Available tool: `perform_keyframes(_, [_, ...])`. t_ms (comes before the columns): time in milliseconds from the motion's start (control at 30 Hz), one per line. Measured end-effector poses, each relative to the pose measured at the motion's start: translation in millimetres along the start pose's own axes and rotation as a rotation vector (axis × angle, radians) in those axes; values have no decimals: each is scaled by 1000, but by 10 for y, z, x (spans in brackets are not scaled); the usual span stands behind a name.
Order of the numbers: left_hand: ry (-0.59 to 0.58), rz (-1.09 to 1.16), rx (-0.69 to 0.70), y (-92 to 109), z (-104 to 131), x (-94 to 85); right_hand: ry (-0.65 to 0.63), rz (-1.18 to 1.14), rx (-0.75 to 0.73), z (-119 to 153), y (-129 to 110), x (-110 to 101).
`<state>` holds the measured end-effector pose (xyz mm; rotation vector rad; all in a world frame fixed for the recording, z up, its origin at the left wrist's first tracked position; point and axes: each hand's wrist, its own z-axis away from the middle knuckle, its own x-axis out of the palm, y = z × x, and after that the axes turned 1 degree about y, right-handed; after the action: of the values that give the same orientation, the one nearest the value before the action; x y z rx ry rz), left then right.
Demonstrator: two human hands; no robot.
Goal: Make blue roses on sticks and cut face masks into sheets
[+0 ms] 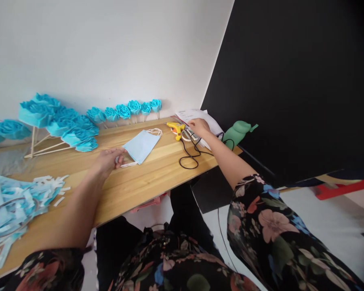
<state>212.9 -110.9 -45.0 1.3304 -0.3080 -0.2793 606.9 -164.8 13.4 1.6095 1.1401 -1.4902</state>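
Light blue face masks (142,146) with white ear loops lie on the wooden table (133,194). My left hand (110,159) is at their left corner, its fingers curled together; what they may hold is too small to make out. At the table's right end, my right hand (199,127) has its fingertips pinched over the papers (210,122), near a thin dark stick-like item that I cannot identify. Just left of it lies a yellow glue gun (176,128) with a black cord (189,157). A white roll (187,135) sits partly behind the cord.
Blue paper flowers on sticks (123,111) line the white wall, with a larger bunch (63,121) at left. Cut blue and white strips (21,202) lie front left. A green object (236,133) stands by the right edge, beside a black panel (291,81).
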Motion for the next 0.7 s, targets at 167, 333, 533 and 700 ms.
perform_keyframes(167, [-27,-3,12,-17,-7,-15,-45,32,-29,-90,14,95])
perform_keyframes(333, [-13,-18,-2,19,17,0,-70,27,12,-132,7,146])
perform_keyframes(533, [-23,-13,-7,8,4,-9,-72,-125,-113,-98,-16,66])
perform_keyframes(700, [-28,-3,12,-32,-25,-24,-140,-115,-115,-72,46,6])
